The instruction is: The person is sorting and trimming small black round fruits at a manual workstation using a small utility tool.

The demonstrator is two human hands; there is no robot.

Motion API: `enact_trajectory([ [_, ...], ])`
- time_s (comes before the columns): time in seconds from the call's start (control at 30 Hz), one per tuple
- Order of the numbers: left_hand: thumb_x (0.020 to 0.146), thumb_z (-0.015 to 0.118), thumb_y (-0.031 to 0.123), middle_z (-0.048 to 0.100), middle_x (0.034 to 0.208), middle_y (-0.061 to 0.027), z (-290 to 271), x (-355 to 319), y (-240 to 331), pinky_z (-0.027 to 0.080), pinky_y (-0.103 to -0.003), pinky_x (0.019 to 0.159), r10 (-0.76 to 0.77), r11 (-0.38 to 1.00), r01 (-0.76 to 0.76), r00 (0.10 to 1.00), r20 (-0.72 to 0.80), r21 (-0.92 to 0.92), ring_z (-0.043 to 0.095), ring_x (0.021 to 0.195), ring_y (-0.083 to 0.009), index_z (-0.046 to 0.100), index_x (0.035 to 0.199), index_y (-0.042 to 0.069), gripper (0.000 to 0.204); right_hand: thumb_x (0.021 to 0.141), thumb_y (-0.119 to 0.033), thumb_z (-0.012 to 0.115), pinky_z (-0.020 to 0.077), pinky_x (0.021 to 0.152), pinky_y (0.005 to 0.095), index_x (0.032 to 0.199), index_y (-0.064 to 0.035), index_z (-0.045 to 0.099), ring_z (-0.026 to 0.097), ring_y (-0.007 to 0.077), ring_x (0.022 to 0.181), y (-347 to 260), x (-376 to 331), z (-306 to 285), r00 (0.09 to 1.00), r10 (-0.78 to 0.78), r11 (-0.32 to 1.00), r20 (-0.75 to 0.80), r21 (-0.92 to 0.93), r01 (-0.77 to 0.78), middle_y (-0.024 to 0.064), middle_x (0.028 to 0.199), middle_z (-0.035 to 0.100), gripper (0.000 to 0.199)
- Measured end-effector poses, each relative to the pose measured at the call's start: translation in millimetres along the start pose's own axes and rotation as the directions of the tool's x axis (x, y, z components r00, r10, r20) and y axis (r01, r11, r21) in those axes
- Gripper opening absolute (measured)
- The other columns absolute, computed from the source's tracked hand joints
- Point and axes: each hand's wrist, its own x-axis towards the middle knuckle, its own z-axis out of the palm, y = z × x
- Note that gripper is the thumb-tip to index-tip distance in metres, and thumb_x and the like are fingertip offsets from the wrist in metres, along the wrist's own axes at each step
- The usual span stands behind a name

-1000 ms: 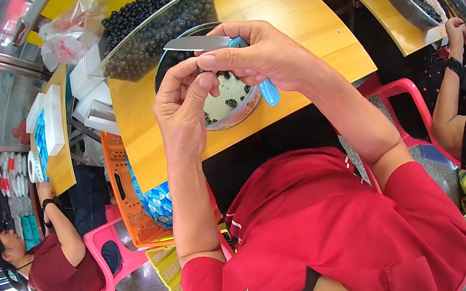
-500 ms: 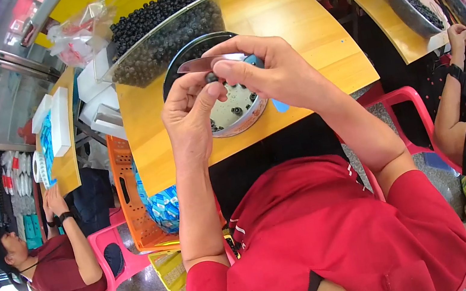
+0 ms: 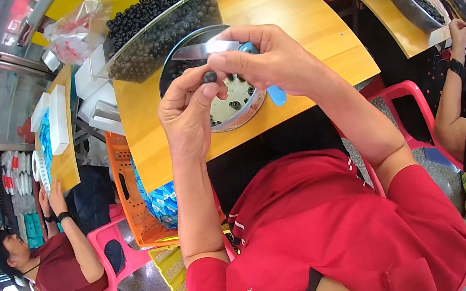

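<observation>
Between the fingertips of my left hand [image 3: 187,104] is a small dark round berry [image 3: 209,76]. My right hand [image 3: 274,59] grips a small knife [image 3: 189,53] with a blue handle, part of which shows below the palm. Its blade points left, just above the berry and apart from it. The two hands nearly meet over a round bowl [image 3: 244,118] on the table. Inside the bowl, several dark berries [image 3: 234,105] and small bits lie on its pale bottom, while more dark ones sit at its far side, partly hidden by my hands.
A clear bin [image 3: 160,29] heaped with dark berries stands on the wooden table [image 3: 298,19] behind the bowl. An orange crate [image 3: 131,192] is at my left. One person [image 3: 60,264] sits far left; another person [image 3: 460,115] works at the right table beside a metal basin [image 3: 414,1].
The knife has lifted slightly away from the berry, and its blade has turned to catch more light. The left hand keeps the berry pinched. The view has shifted a little.
</observation>
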Motion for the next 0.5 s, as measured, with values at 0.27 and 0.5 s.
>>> enact_trajectory([
  [0.27,0.083,0.069,0.000,0.067,0.092,-0.0099,3,1,-2,0.049,-0.028,0.072,-0.028,1.000,0.028,0.997,-0.066,-0.003,0.061,0.079,-0.0159,0.063,0.104,-0.002,0.022,0.095,-0.022,0.059,0.0448,0.061,0.0201,0.118,-0.0019,0.063,0.054,0.0043,0.072,16,-3,-3,0.919,-0.393,0.899,0.039,-0.193,0.393,-0.0005,0.081,0.061,0.031],
  [0.5,0.081,0.070,-0.001,0.065,0.097,-0.0101,-7,-2,0,0.049,-0.028,0.073,-0.009,0.994,0.015,0.999,-0.053,0.111,0.061,0.080,-0.0158,0.063,0.102,0.000,0.022,0.095,-0.021,0.059,0.0462,0.067,0.0212,0.113,-0.0013,0.066,0.055,0.0054,0.077,8,-6,-4,0.949,-0.302,0.920,0.094,-0.231,0.316,-0.0004,0.080,0.062,0.027],
])
